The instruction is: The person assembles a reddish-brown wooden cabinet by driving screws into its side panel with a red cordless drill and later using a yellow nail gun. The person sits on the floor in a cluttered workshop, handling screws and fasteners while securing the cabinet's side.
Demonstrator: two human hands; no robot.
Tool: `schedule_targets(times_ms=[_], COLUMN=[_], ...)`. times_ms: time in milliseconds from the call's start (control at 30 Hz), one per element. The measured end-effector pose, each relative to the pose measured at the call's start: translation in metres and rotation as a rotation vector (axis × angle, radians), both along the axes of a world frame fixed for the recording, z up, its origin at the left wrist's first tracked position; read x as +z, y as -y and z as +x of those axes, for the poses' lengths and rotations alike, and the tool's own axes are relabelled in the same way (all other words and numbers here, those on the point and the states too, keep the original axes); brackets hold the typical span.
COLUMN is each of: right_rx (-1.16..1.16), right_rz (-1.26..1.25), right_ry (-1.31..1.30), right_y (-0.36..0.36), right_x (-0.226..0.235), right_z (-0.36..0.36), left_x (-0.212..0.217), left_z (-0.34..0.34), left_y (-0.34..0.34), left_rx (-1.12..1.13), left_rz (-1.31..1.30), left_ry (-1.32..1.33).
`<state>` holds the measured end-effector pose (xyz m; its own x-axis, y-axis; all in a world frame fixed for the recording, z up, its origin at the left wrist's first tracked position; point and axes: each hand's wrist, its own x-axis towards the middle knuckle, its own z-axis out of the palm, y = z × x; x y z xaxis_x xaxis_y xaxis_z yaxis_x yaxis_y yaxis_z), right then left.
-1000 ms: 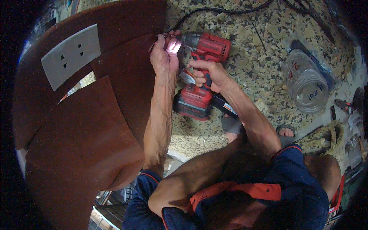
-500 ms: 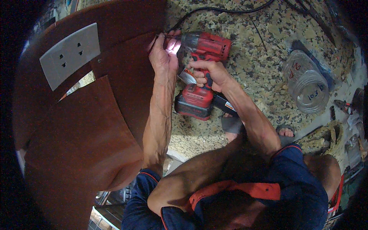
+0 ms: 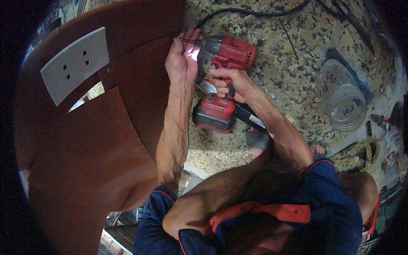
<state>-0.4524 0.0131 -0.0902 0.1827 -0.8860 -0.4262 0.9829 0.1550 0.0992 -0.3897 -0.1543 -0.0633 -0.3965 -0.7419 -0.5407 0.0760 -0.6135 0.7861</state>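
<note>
My right hand (image 3: 231, 83) is wrapped round the handle of a red and black cordless drill (image 3: 233, 53), with its nose pointing left and its battery toward me. A thin dark bit (image 3: 190, 41) sticks out of the nose. My left hand (image 3: 182, 55) is beside that bit, palm up with the fingers stretched out and the thumb apart, and the drill's light shines on its palm. Whether the fingers touch the bit is hard to make out. Just left of this hand stands a brown panel (image 3: 136, 76), which the bit's tip faces.
A white socket plate (image 3: 76, 63) sits on the panel above a cut opening. To the right, a clear jar (image 3: 343, 97) lies on the speckled stone floor (image 3: 272, 55). A black cable (image 3: 255, 12) runs along the far side. Pliers (image 3: 380, 120) lie at the far right.
My left fingers have opened out round the bit, and the thumb has moved slightly away from them. The drill has barely moved. The view has shifted a little.
</note>
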Motion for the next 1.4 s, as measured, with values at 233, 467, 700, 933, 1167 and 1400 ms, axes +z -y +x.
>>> schedule_targets(times_ms=[233, 467, 700, 933, 1167, 1400], right_rx=[0.019, 0.023, 0.035, 0.020, 0.041, 0.048], right_rz=[-0.004, 0.001, -0.005, -0.016, 0.027, 0.008], right_ry=[-0.017, -0.006, 0.000, -0.020, -0.100, -0.035], right_y=[0.000, 0.000, 0.001, 0.005, 0.007, 0.010], right_x=[-0.003, -0.005, -0.005, -0.001, 0.005, 0.003], right_z=[0.000, 0.001, 0.001, 0.002, 0.002, 0.001], left_x=[0.000, 0.003, 0.005, 0.005, 0.006, 0.043], left_z=[-0.006, -0.007, -0.009, -0.006, -0.012, 0.004], left_y=[-0.003, -0.006, -0.008, -0.007, -0.006, -0.020], left_rx=[0.065, 0.085, 0.115, 0.061, 0.130, 0.232], left_rz=[-0.021, -0.013, -0.007, 0.006, 0.036, 0.143], left_ry=[0.055, 0.055, 0.091, 0.027, 0.041, 0.156])
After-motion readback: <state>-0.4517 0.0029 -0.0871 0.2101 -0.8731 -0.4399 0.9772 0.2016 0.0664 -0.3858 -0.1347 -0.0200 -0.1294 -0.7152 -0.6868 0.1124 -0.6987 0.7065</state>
